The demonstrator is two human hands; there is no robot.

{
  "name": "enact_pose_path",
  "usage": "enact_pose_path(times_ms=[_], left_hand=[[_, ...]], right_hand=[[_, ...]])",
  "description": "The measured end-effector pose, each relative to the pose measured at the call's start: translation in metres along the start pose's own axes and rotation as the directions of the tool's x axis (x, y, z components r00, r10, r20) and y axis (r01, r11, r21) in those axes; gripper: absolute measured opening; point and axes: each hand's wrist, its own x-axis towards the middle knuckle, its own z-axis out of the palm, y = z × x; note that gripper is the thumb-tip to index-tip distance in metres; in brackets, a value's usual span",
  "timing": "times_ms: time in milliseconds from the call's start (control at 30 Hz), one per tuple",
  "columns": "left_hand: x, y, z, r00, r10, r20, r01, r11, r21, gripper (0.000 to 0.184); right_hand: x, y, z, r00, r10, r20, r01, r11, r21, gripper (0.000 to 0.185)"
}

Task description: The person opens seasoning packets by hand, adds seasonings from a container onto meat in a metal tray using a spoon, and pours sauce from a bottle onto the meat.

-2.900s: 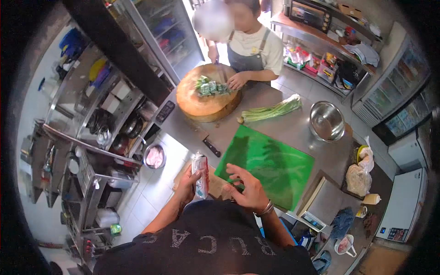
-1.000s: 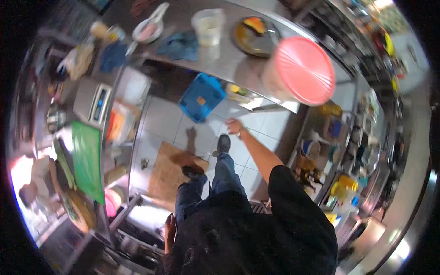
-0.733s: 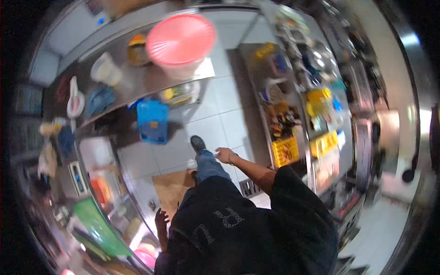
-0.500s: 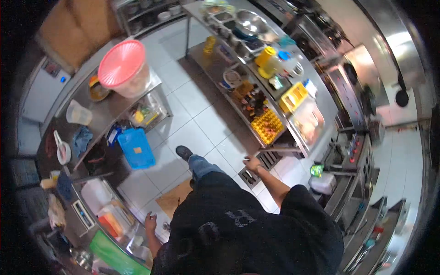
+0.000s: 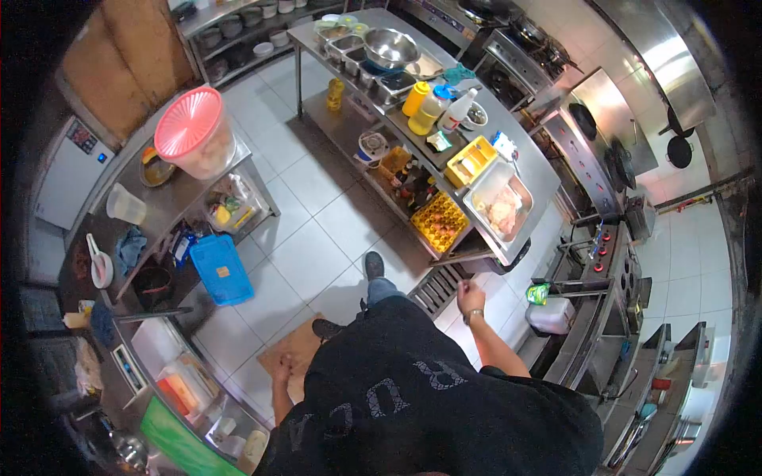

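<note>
My left hand (image 5: 282, 370) hangs low at my left side, above a brown mat (image 5: 290, 354) on the floor. Its fingers look loosely apart, with nothing visible in them. My right hand (image 5: 471, 297) is held out to the right, fingers curled in and nothing showing in them; a band circles the wrist. It touches nothing that I can see. Nearest to it are the floor drain grate (image 5: 435, 292) and the corner of a steel worktable, where a metal tray of raw-looking meat (image 5: 503, 209) sits. My feet show on the tiled floor.
Beside the tray stand a yellow basket (image 5: 471, 161) and squeeze bottles (image 5: 429, 109); egg trays (image 5: 439, 223) fill the shelf below. On the left counter is a pink-lidded tub (image 5: 195, 127), with a blue crate (image 5: 221, 270) beneath. Stoves (image 5: 588, 151) line the right.
I have stepped forward, one foot now farther ahead on the tiles. My view has shifted; the right hand has swung right and the left hand is now over the mat.
</note>
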Motion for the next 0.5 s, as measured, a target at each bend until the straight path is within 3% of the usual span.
enact_pose_path(times_ms=[100, 167, 233, 400, 467, 500], left_hand=[[-0.028, -0.036, 0.037, 0.995, -0.089, 0.042, 0.087, 0.995, 0.046, 0.049], [-0.04, -0.058, 0.053, 0.978, -0.199, 0.054, 0.199, 0.98, 0.002, 0.048], [-0.05, -0.07, 0.067, 0.955, -0.295, 0.032, 0.297, 0.954, -0.047, 0.048], [-0.089, -0.007, 0.103, 0.952, -0.282, -0.12, 0.275, 0.959, -0.068, 0.034], [-0.101, 0.03, 0.124, 0.942, -0.269, -0.199, 0.259, 0.963, -0.076, 0.029], [-0.102, 0.045, 0.137, 0.935, -0.268, -0.233, 0.255, 0.963, -0.084, 0.028]], right_hand=[[0.079, -0.039, -0.048, 0.982, -0.076, -0.171, 0.101, 0.985, 0.141, 0.033], [0.15, -0.031, -0.06, 0.953, 0.002, -0.303, 0.034, 0.993, 0.113, 0.033], [0.22, -0.016, -0.078, 0.908, -0.069, -0.413, 0.111, 0.991, 0.078, 0.033], [0.405, 0.031, -0.109, 0.927, 0.115, -0.358, -0.049, 0.981, 0.189, 0.04], [0.475, 0.041, -0.111, 0.935, 0.181, -0.305, -0.135, 0.977, 0.167, 0.065], [0.508, 0.042, -0.109, 0.944, 0.162, -0.288, -0.116, 0.978, 0.173, 0.065]])
